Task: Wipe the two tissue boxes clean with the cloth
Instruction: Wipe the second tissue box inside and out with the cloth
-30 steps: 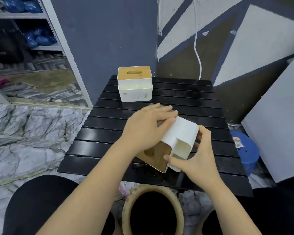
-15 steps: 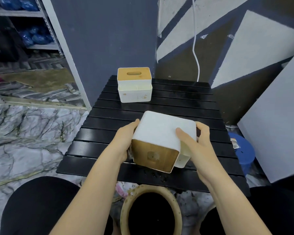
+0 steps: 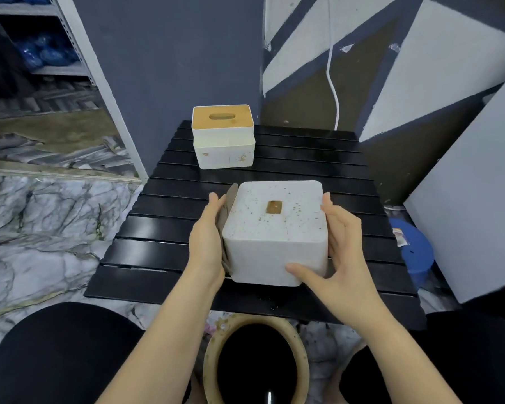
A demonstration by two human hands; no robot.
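Both hands now clamp the near box (image 3: 274, 231) upside down at table (image 3: 158, 228) centre, cloth (image 3: 226, 205) pressed at 9 o'clock under left hand (image 3: 206, 243), right hand (image 3: 343, 258) spread, so its speckled base gets wiped next, other box (image 3: 223, 138) waiting at 12.

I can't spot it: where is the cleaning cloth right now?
The cloth is pressed between the left hand and the left side of the near tissue box, on the black table.
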